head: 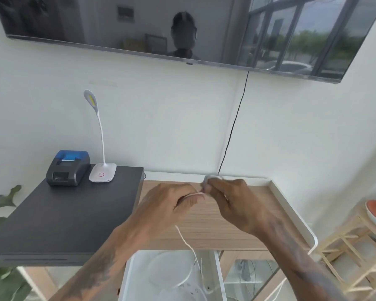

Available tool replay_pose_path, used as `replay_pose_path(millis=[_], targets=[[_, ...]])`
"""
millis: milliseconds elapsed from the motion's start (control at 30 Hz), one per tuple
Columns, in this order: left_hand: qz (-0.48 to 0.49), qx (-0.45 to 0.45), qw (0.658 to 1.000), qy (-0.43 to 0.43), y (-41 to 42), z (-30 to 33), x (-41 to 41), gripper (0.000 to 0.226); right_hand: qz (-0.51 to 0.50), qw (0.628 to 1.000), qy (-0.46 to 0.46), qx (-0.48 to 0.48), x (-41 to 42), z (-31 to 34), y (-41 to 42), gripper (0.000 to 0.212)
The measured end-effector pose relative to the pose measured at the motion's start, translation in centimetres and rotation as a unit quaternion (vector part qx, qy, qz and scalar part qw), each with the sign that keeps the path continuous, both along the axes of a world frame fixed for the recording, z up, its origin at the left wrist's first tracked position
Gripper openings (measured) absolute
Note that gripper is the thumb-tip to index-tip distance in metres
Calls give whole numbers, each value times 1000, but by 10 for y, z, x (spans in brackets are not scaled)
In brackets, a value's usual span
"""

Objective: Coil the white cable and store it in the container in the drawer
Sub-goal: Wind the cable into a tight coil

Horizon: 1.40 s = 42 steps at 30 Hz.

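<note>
Both my hands are raised over the wooden cabinet top [258,205]. My left hand [172,203] pinches a strand of the thin white cable [188,244] between thumb and fingers. My right hand [228,196] is closed on a small bundle of the same cable, with white loops showing above its fingers. A loose length of cable hangs down from my left hand into the open white drawer [218,276] below. A round white container [172,272] sits in that drawer. Motion blur hides how many loops are wound.
To the left a dark desk [63,213] holds a black and blue receipt printer [68,168] and a white desk lamp [102,172]. A television [182,29] hangs on the wall, its black cord [234,124] running down. A wooden stool [356,246] stands at the right, a plant [0,205] at the left.
</note>
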<state>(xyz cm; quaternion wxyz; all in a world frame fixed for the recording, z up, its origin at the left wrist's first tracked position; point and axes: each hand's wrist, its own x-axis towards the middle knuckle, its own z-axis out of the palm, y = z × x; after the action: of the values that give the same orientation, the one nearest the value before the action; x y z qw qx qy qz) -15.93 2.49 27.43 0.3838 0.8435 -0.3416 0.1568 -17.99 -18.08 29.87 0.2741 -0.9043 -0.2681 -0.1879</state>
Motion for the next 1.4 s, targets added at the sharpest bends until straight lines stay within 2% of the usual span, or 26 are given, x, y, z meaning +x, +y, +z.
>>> replay_pose_path(millis=[100,200,267,367,533,633,700,767,867,967,1033,1100,1167,1233,1333,1400], targets=[[-29,-6,999,24,14,8,6,28,55,978,201,-21,-6,3,-6,40],[-51,-83,994,55,14,7,9,26,116,917,366,111,-8,9,-11,23],[-54,-132,986,84,11,4,9,21,135,880,411,196,-11,14,-13,12],[-78,-175,967,168,12,-2,10,21,168,851,419,268,-16,16,-17,19],[-158,-266,876,370,26,-8,11,28,206,780,457,374,-21,17,-27,25],[-219,-284,823,440,32,-7,12,28,206,772,458,389,-20,15,-30,27],[-245,-290,806,455,34,-9,13,33,201,774,449,400,-19,14,-32,26],[-250,-268,816,447,34,-8,10,31,196,767,445,419,-17,14,-35,27],[-244,-222,850,411,28,-11,1,26,205,744,438,461,-16,12,-36,26],[-221,-226,862,397,16,-21,-11,35,208,721,419,510,-16,11,-31,27],[-193,-251,869,379,5,-29,-21,36,200,704,406,547,-16,13,-27,30],[-153,-301,873,352,-10,-37,-30,27,208,673,399,587,-16,14,-23,29],[-103,-383,855,334,-24,-43,-36,20,243,627,396,625,-16,15,-17,24],[-72,-440,838,314,-33,-45,-41,14,273,602,382,646,-16,17,-9,18],[-54,-423,858,286,-45,-43,-50,20,246,587,342,691,-14,17,3,24],[-55,-400,869,285,-50,-38,-56,23,175,611,305,709,-12,12,10,22]])
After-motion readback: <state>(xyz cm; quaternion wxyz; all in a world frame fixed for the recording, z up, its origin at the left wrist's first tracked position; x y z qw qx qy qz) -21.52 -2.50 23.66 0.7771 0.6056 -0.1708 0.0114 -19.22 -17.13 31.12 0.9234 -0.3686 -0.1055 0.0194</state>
